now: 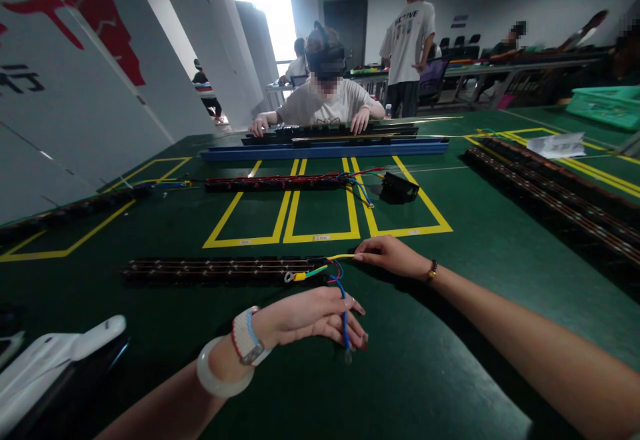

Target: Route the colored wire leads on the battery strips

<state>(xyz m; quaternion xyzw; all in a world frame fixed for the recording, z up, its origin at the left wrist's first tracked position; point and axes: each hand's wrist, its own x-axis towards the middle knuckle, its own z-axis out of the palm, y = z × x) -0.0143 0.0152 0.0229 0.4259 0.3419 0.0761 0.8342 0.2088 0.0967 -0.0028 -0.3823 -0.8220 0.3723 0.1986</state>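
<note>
My right hand (pixel 387 255) pinches the end of a yellow wire (pixel 341 257) between thumb and fingertips. The wire comes out of the right end of a long black wired strip (pixel 215 269) lying flat before me. My left hand (pixel 320 317) is palm-inward with its fingers stretched out and apart. A blue wire (pixel 345 320) from the same strip end hangs across those fingers, not visibly gripped. Above my left hand, a short yellow-green lead (pixel 310 273) ends in a ring terminal (pixel 289 277). A thin red wire curls beside it.
Beyond lies another wired strip (pixel 273 182) beside a black block (pixel 399 188), within yellow tape outlines (pixel 323 237). Across the green table a person (pixel 325 103) handles dark bars behind a blue rail (pixel 325 151). More strips (pixel 560 193) lie right; a white object (pixel 65 353) sits near left.
</note>
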